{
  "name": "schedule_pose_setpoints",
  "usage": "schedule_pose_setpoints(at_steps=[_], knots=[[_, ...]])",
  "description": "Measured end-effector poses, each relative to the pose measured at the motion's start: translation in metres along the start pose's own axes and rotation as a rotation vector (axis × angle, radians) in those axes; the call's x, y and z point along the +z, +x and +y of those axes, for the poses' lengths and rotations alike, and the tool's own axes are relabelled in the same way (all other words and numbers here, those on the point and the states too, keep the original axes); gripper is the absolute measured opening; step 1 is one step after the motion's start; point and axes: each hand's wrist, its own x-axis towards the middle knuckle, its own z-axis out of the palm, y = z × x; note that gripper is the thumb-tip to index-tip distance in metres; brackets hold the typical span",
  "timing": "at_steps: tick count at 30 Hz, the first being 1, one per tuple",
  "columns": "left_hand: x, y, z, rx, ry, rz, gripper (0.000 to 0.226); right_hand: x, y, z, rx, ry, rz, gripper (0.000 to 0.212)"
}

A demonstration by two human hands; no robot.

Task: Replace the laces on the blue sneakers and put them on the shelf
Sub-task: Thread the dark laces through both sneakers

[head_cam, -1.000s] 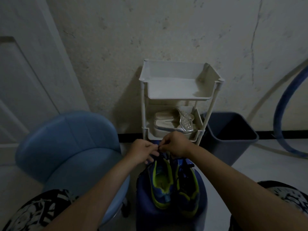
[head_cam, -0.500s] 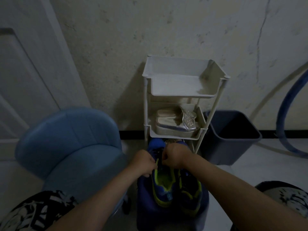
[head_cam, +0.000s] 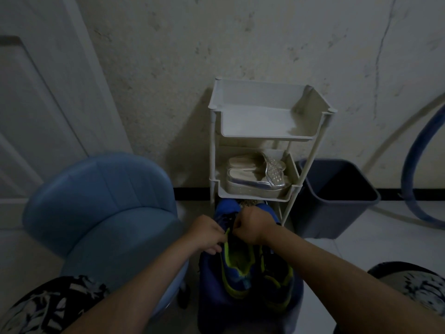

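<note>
Both forearms extended forward, converging. Left hand (head_cam: 207,233) and right hand (head_cam: 253,227) backs up, almost touching, fingers curled under; what, if anything, they grip not visible.

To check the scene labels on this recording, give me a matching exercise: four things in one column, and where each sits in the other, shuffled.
Things
1. silver sandals
2. blue sneakers
3. dark bin
4. blue chair

Places
A. left of the shelf
B. on the shelf's middle tier
C. right of the shelf, against the wall
D. in front of the shelf, nearest the camera

Pairs: 1-B, 2-D, 3-C, 4-A
</note>
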Motion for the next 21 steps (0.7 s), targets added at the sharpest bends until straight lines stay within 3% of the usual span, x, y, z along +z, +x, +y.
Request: schedule_pose_setpoints(at_steps=[6,12,21], knots=[[-0.0017,0.0004,0.0,0.006,-0.005,-0.015,0.008,0.0033,0.0011,-0.0004,-0.014,0.034,-0.109,0.026],[-0.0034,0.0009,-0.0013,0.034,0.011,-0.049,0.005,0.0042,0.0012,-0.0022,0.053,0.018,-0.019,0.028],[-0.0028,0.0059,-0.0078,0.065,0.017,-0.017,0.013,0.0051,-0.0005,-0.0065,-0.022,-0.025,-0.031,0.022]])
